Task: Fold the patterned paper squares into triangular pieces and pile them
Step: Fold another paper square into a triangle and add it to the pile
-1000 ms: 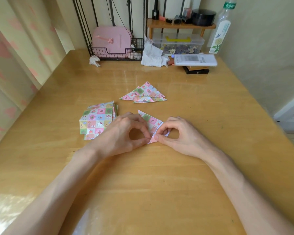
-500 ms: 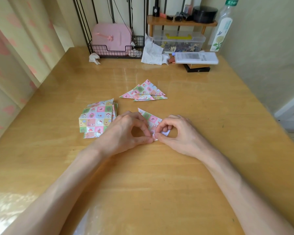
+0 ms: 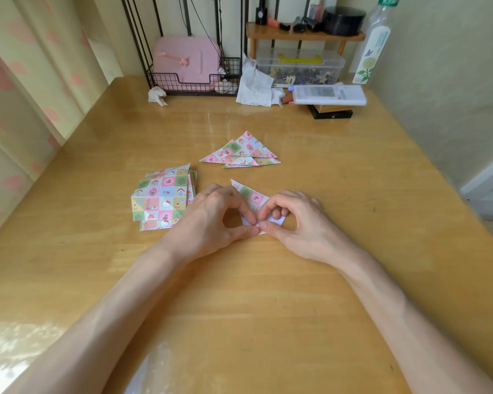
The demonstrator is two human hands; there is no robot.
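Note:
A patterned paper square [image 3: 251,196], partly folded, lies on the wooden table [image 3: 339,177] between my hands. My left hand [image 3: 211,220] pinches its near corner with thumb and forefinger. My right hand [image 3: 299,223] pinches the same corner from the right, and the paper's white underside shows under its fingers. A stack of unfolded patterned squares [image 3: 161,199] lies just left of my left hand. A small pile of folded triangles [image 3: 244,152] sits farther back, in the middle of the table.
Along the back edge stand a wire basket with a pink case [image 3: 187,64], crumpled tissues [image 3: 254,86], a clear plastic box [image 3: 299,66] under a small wooden shelf, a white box [image 3: 329,93] and a tall bottle [image 3: 374,44]. A curtain hangs on the left.
Both hands have closed in on the paper's near corner, bringing the fingertips together. The stack and the triangle pile have not moved on the table.

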